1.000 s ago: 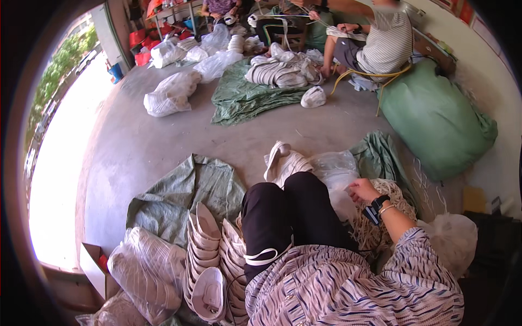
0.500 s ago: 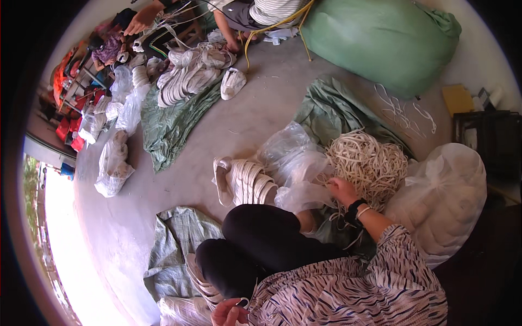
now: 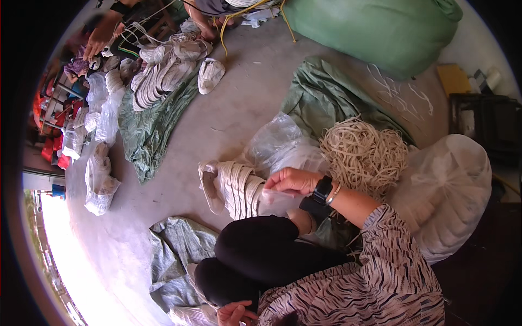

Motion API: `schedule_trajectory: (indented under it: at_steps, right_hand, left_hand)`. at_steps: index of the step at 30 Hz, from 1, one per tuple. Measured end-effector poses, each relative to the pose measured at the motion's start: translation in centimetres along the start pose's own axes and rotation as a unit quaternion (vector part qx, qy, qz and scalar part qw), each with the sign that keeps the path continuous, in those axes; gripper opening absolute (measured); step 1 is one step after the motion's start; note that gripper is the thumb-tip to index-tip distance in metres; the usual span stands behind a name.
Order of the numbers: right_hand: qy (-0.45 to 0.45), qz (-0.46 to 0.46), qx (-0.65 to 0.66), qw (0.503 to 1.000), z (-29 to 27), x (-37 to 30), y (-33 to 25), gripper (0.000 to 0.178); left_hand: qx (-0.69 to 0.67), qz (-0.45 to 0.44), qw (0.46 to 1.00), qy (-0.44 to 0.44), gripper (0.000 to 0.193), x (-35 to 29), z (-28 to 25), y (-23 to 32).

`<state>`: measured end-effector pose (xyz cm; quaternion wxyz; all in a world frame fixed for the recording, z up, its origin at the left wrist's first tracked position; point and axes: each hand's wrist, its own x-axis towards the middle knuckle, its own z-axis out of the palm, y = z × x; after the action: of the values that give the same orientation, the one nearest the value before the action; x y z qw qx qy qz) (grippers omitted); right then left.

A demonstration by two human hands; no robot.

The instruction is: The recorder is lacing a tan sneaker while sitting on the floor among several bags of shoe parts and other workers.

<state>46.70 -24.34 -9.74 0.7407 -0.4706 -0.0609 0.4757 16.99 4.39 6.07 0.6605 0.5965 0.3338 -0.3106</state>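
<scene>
My right hand [image 3: 293,182], with a dark watch and a bangle at the wrist, pinches the edge of a clear plastic bag [image 3: 280,202]. Just left of it lies a row of nested white fabric pieces [image 3: 235,187], shaped like shoe uppers. A tangled heap of cream flat laces [image 3: 365,155] sits to the right, beyond my wrist. Down at the lower edge, my left hand [image 3: 236,313] is closed beside my knee; whatever it may hold is too small to make out. Next to it, more white nested pieces [image 3: 190,315] are partly hidden by my leg.
A filled translucent bag [image 3: 448,195] stands at my right. Green sacking [image 3: 321,92] lies beyond the laces, and a large green sack [image 3: 375,32] behind it. Another person's hand [image 3: 103,35] shows far left, near white stacks [image 3: 163,76]. Grey-green sacking [image 3: 179,255] lies near my knees.
My right hand has moved left from the edge of the lace heap to the plastic beside the nested pieces. The view has shifted slightly. The white loop at my left hand no longer shows clearly.
</scene>
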Motion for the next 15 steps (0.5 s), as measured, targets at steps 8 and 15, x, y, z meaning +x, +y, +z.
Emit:
schedule_trajectory:
  at_steps: [8,15]
  right_hand:
    - [0.129,0.203,-0.045,0.969,-4.7,-4.5,5.2,0.043]
    - [-0.102,0.246,-0.678,0.685,-6.7,-16.2,30.7,0.033]
  left_hand:
    - [-0.022,0.021,0.999,-0.013,0.033,0.3,-0.2,0.3]
    - [-0.022,-0.004,1.000,-0.021,0.033,0.2,-0.2,0.3]
